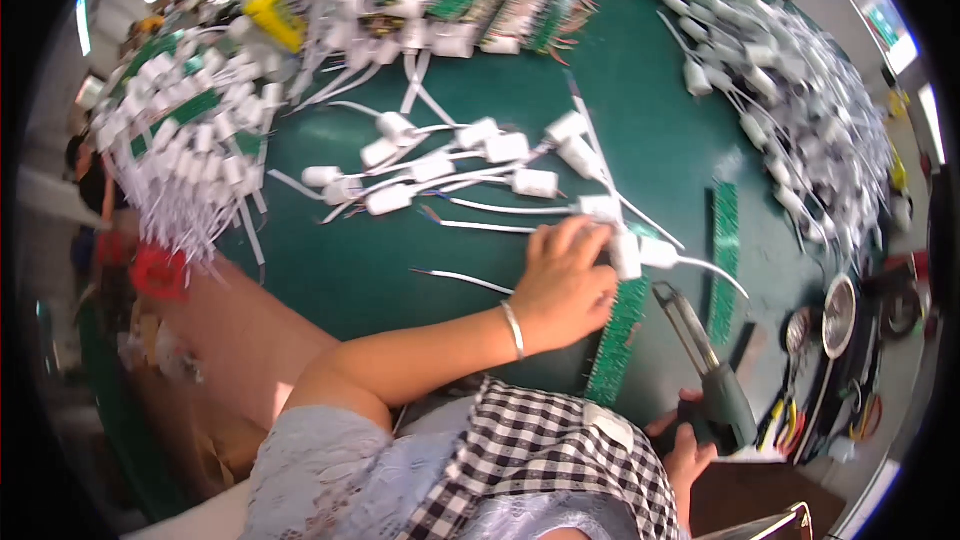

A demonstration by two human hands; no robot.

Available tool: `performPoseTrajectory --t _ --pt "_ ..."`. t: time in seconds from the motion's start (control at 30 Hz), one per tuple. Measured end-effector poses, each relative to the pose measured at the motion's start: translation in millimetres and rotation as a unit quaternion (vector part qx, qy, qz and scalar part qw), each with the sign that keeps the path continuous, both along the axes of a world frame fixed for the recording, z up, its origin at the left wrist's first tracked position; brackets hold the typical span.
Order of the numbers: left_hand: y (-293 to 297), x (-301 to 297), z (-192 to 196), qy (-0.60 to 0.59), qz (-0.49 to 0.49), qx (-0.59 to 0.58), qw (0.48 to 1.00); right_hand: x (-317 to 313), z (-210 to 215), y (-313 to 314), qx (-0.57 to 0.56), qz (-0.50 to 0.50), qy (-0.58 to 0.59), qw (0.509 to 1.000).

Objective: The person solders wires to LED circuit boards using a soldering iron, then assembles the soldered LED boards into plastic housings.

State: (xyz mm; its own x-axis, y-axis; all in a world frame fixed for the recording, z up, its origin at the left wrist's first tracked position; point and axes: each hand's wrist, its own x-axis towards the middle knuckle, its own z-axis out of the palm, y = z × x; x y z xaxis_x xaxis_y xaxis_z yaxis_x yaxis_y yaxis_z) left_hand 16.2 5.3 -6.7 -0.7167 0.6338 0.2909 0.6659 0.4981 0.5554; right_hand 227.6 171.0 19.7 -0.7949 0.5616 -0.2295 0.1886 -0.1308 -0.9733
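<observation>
My left hand (568, 285), with a bangle at the wrist, is closed with its fingertips at a white cylindrical part with a wire lead (625, 254). This part rests at the upper end of a green circuit board strip (617, 345). More white parts (598, 208) lie close against my fingers. At the lower right my right hand (688, 450) grips a dark-handled soldering gun (722, 400). Its metal prongs point up and left, the tip just right of the board strip. Part of my right hand is hidden behind the handle.
Loose white wired parts (430, 168) lie across the green table (480, 310). Big heaps stand at the left (200, 150), back (460, 0) and right (790, 100). A second green board strip (724, 260) lies right of the gun. Pliers (790, 425) and a strainer (838, 315) are at the right edge.
</observation>
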Motion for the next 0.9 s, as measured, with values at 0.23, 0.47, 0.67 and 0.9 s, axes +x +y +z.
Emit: performPoseTrajectory --t 0.23,0.47,0.67,0.9 --pt "-7.9 -2.9 1.7 0.014 0.015 -0.035 0.999 7.0 -9.8 9.0 -0.054 0.075 0.053 0.994" --pt "-1.0 -1.0 6.4 -0.007 0.009 -0.057 0.998 28.2 -24.2 25.3 0.132 0.225 -0.043 0.964" --pt "-1.0 -0.4 5.5 -0.01 0.018 -0.063 0.998 23.6 -20.9 23.0 0.158 0.225 -0.058 0.96" --pt "-3.0 0.1 4.4 -0.007 0.021 -0.064 0.998 22.5 -21.3 20.2 0.17 0.234 -0.073 0.954"
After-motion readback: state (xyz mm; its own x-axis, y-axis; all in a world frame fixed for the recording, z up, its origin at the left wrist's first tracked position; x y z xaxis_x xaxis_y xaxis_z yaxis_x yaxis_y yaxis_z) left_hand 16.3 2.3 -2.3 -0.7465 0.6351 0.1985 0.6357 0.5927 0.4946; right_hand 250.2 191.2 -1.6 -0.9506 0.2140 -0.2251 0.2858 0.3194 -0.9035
